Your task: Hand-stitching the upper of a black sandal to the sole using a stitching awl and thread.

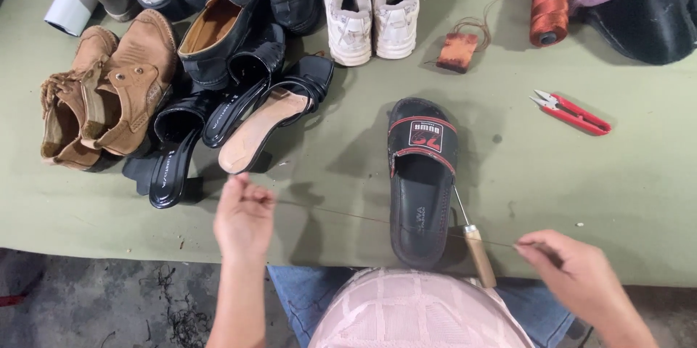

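Head view, looking down on a desk [581, 195] covered in olive-green cloth. The left hand [243, 219] and right hand [573, 268] are held well apart, each with fingers pinched shut on one end of a thin thread [341, 214] — drawn taut between them and passing across the heel of a black slide sandal [421, 181]. The sandal lies sole-down near the desk's front edge, between the two hands, toe pointing away. An awl [475, 243] with a wooden handle rests just beside the sandal's right edge. Farther right lie red snips [573, 112]; beyond them, an orange thread spool [548, 0] and a small brown block [457, 52]. Left and rear — a cluster of shoes: brown boots [109, 90], black sandals [239, 119], white sneakers [372, 3].
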